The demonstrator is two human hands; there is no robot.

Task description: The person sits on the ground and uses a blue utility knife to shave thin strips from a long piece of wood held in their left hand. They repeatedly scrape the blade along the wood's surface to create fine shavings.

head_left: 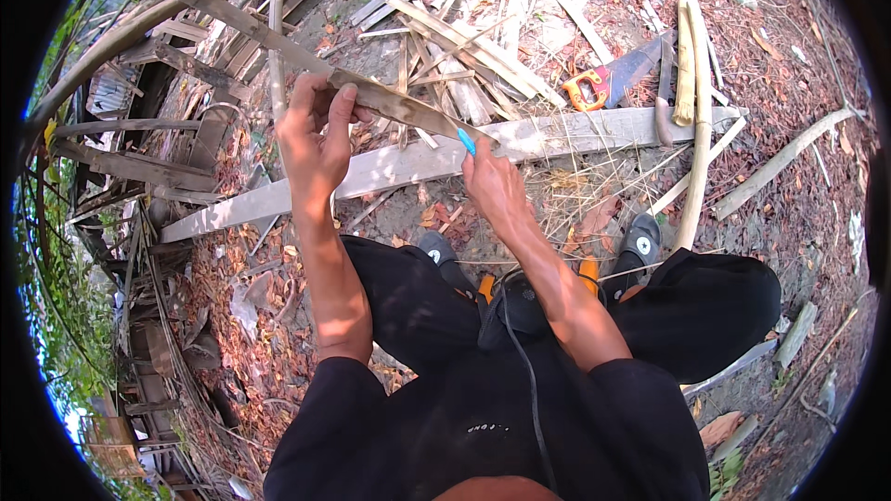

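My left hand (314, 134) is closed round the middle of a long thin wooden slat (246, 26), thumb on its near face. The slat slants from the upper left down toward my right hand (495, 187). That hand is closed on a slim blue pen (467, 140), whose tip meets the slat near its lower right end. Beneath the slat, a long grey plank (566, 134) lies across the ground in front of my feet. Whether the pen has left a mark cannot be seen.
A handsaw (631, 74) with an orange handle, a long knife (665, 107) and a short yellowish stick (685, 65) lie at the plank's right end. A pole (698, 162) crosses there. Split wood strips (473, 42) are heaped beyond; stacked timber (130, 167) stands left.
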